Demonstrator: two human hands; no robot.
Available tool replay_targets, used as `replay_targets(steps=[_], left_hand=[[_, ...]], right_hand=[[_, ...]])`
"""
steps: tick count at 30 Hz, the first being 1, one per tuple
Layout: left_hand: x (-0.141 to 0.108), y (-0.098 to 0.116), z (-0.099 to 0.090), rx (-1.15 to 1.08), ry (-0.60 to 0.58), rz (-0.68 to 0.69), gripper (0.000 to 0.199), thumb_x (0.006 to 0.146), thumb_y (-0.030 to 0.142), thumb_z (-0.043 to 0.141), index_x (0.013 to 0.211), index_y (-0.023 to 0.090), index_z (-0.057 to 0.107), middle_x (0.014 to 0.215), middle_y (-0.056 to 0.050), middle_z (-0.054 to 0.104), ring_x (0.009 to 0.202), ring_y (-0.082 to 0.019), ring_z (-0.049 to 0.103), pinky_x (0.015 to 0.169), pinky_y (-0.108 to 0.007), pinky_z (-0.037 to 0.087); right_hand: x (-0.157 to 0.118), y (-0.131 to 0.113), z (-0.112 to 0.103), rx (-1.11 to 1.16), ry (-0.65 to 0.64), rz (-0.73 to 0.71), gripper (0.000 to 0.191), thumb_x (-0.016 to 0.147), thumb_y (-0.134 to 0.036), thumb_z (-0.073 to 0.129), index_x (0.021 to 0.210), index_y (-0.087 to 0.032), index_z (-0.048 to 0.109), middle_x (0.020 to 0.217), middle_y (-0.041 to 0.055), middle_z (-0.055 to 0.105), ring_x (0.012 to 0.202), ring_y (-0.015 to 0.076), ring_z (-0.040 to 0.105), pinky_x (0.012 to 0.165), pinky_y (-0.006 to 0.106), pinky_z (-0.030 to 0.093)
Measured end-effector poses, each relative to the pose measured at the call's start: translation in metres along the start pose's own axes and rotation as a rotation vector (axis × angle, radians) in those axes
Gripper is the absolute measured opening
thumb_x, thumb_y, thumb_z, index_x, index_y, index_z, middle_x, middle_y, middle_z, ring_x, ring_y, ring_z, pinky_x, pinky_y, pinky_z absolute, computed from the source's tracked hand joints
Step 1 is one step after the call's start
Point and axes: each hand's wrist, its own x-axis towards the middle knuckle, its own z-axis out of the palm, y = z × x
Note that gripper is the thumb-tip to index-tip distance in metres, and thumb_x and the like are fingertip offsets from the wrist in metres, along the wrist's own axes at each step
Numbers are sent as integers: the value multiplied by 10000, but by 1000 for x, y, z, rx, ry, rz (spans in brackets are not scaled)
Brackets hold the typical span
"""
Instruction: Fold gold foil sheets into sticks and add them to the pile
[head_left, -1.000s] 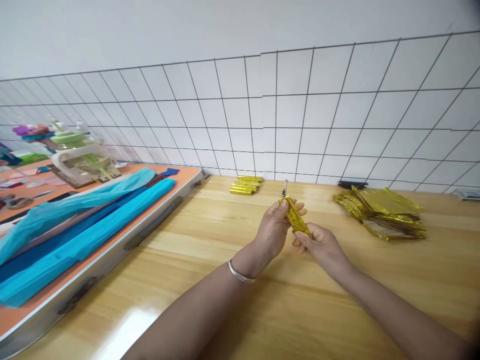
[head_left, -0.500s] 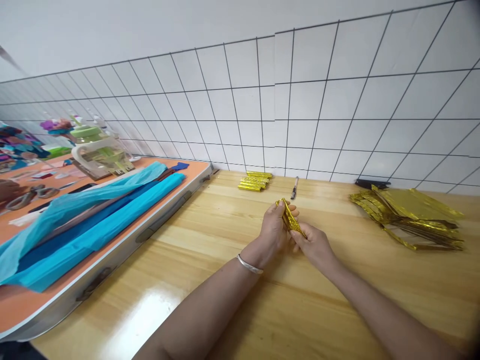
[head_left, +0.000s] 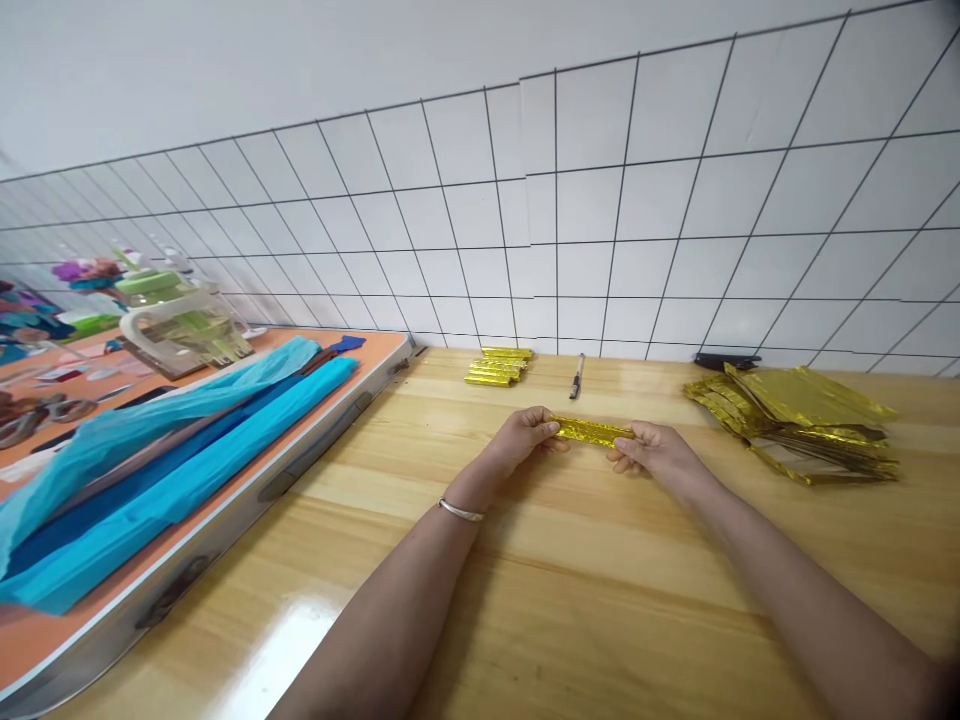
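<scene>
A narrow strip of shiny gold foil (head_left: 592,431) is stretched level between my two hands, above the wooden table (head_left: 525,600). My left hand (head_left: 529,437) pinches its left end, thumb on top. At the right end, my right hand (head_left: 646,448) grips it between thumb and fingers. Beyond my hands, near the wall, lies a small group of gold foil strips (head_left: 498,367). A pen (head_left: 577,377) rests to the right of that group. Farther right is a loose pile of larger gold foil sheets (head_left: 814,400).
A black object (head_left: 726,361) lies behind the foil pile, by the tiled wall. On the left, an orange-topped table (head_left: 375,350) bears blue crepe paper (head_left: 217,450), scissors (head_left: 56,410) and a green-lidded jug (head_left: 176,320). Part of another person's hand shows at the far left edge.
My hands have moved apart, and the foil between them has gone from bunched and slanted to flat and level. The whole view has shifted slightly.
</scene>
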Motion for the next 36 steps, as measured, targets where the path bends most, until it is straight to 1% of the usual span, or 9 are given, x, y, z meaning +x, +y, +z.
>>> replay_targets(steps=[6, 11, 16, 19, 23, 26, 29, 33, 36], left_hand=[[3, -7, 3, 14, 42, 55, 265, 728, 364, 653, 765, 149, 503, 685, -26, 668, 541, -120, 619, 542, -199, 410], [0, -8, 3, 4, 7, 71, 279, 717, 355, 671, 824, 134, 538, 727, -30, 663, 592, -121, 628, 607, -213, 432], [-2, -6, -3, -1, -65, 34, 327, 678, 344, 714, 867, 117, 574, 718, -34, 655, 616, -123, 629, 594, -197, 422], [-1, -7, -3, 0, -103, -4, 361, 657, 348, 733, 885, 106, 592, 691, -42, 662, 596, -126, 624, 560, -193, 412], [1, -10, 0, -4, -96, -13, 355, 654, 342, 737, 878, 113, 583, 686, -37, 670, 610, -136, 640, 543, -186, 416], [1, -12, 5, -8, -75, 3, 333, 669, 337, 726, 869, 124, 565, 675, -26, 669, 623, -134, 646, 546, -184, 434], [-3, -13, 16, -9, -88, -2, 334, 660, 336, 732, 850, 121, 560, 679, -31, 673, 602, -133, 644, 547, -202, 460], [-7, -15, 33, -11, -119, -23, 333, 644, 323, 746, 818, 107, 561, 682, -45, 678, 599, -138, 647, 566, -222, 483], [-9, -15, 39, -21, -127, -37, 333, 638, 309, 755, 811, 102, 560, 694, -52, 682, 607, -136, 648, 578, -223, 488]], right_hand=[[1, 3, 3, -48, 58, -33, 264, 789, -411, 551, 870, -163, 588, 706, 21, 648, 537, 104, 590, 490, 214, 395], [-2, 4, 5, -71, 75, -57, 265, 787, -421, 541, 853, -169, 581, 684, 8, 640, 514, 101, 571, 479, 215, 394], [1, 11, 4, -74, 43, -69, 279, 777, -435, 547, 861, -171, 577, 719, 16, 651, 534, 101, 574, 490, 212, 400], [3, 16, 5, -72, 12, -67, 278, 765, -447, 560, 806, -172, 569, 720, 18, 656, 537, 103, 582, 490, 212, 405], [4, 19, 5, -57, -19, -64, 285, 756, -457, 571, 808, -176, 570, 721, 22, 664, 551, 112, 595, 502, 219, 416], [3, 16, 6, -34, -39, -60, 312, 737, -468, 594, 836, -173, 582, 733, 33, 673, 596, 129, 614, 515, 222, 419], [1, 12, 8, -18, -38, -64, 347, 703, -465, 635, 880, -169, 606, 758, 42, 681, 618, 133, 614, 502, 215, 402], [1, 12, 11, -8, -40, -52, 356, 671, -453, 666, 878, -165, 639, 721, 37, 681, 547, 124, 599, 461, 213, 385], [1, 14, 13, 5, -33, -35, 325, 667, -439, 678, 842, -167, 645, 705, 34, 678, 513, 118, 596, 430, 204, 376]])
